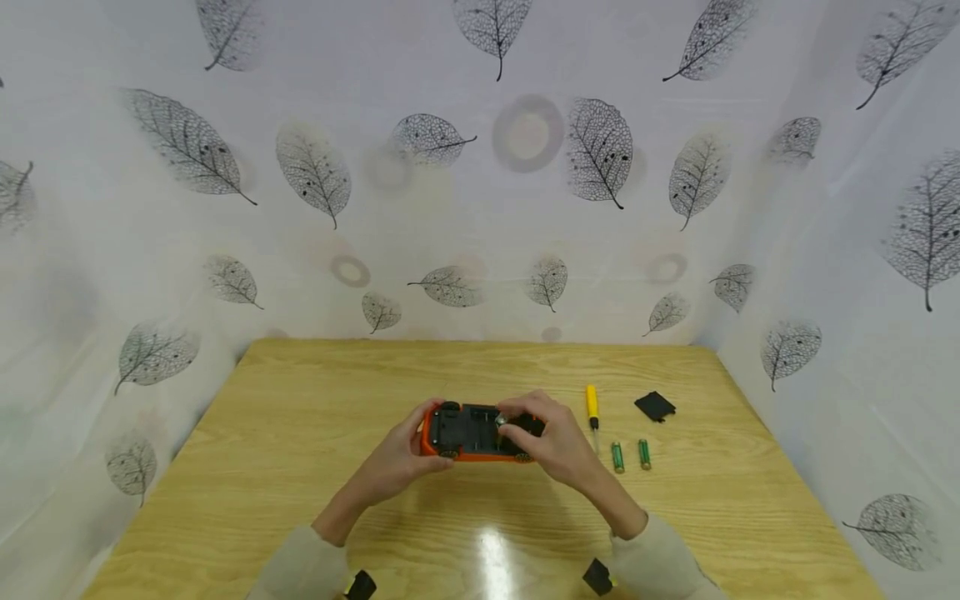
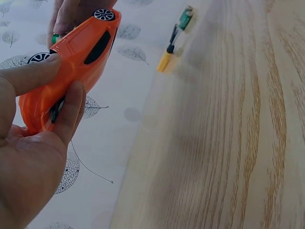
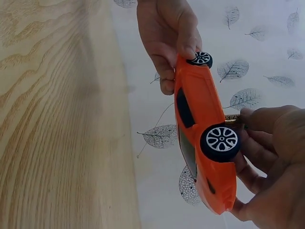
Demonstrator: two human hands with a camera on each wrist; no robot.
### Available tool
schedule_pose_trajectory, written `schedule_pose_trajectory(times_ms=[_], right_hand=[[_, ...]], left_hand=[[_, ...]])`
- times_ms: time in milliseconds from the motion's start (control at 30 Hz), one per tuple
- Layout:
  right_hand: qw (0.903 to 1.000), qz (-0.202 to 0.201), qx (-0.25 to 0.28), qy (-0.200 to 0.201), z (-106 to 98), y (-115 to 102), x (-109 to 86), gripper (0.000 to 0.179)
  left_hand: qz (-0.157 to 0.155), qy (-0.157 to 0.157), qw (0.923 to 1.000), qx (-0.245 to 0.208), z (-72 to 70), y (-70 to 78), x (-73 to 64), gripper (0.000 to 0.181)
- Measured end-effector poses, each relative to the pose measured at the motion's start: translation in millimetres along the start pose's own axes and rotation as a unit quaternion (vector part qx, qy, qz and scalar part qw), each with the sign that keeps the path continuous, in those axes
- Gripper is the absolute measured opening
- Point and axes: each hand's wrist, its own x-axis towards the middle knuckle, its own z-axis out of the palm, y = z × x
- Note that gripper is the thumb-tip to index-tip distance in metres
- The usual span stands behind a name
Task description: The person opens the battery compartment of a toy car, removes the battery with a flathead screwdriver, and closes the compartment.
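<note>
An orange toy car (image 1: 480, 456) is held upside down above the table, its black underside facing up in the head view. My left hand (image 1: 396, 465) grips one end of it, thumb along one side and fingers along the other. At the underside my right hand (image 1: 557, 437) pinches a small battery (image 3: 232, 120) between thumb and fingers, its gold end showing in the right wrist view. A bit of its green casing shows beside the fingers in the left wrist view. Other fingers of this hand lie against the car's far end (image 3: 221, 195).
To the right on the wooden table (image 1: 300, 383) lie a yellow-handled screwdriver (image 1: 592, 404), two green batteries (image 1: 617, 457) and a black plastic cover (image 1: 656, 406). A leaf-patterned white curtain (image 1: 480, 208) closes off the back and sides.
</note>
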Motion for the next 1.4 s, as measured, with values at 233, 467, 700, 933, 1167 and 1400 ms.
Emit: schedule_pose_trajectory(times_ms=[233, 467, 700, 933, 1167, 1400], right_hand=[[0.9999, 0.005, -0.007, -0.015, -1, -5, -0.9, 0.024], [0.9982, -0.031, 0.006, 0.051, 0, -2, -2.8, 0.022], [0.9932, 0.006, 0.024, 0.114, -13, -5, -5.6, 0.024], [0.9897, 0.027, 0.046, 0.133, -34, 0, -13.0, 0.024], [0.9859, 0.052, 0.06, 0.147, -58, 1, -22.1, 0.025], [0.9829, 0.079, 0.054, 0.157, -79, 7, -34.9, 0.026]], left_hand=[[-0.008, 0.001, 0.9998, -0.016, -1.3, 0.6, -0.1, 0.089], [-0.013, 0.003, 0.9996, -0.027, -2.8, 0.6, -0.2, 0.089], [0.001, -0.005, 0.9995, -0.03, -8.0, -3.4, -1.8, 0.088], [-0.002, 0.004, 0.9998, -0.021, -11.1, -4.3, -4.0, 0.087], [-0.004, 0.012, 0.9998, -0.017, -10.9, -1.9, -4.3, 0.088], [-0.009, 0.025, 0.9996, 0.0, -11.4, 0.6, -4.1, 0.088]])
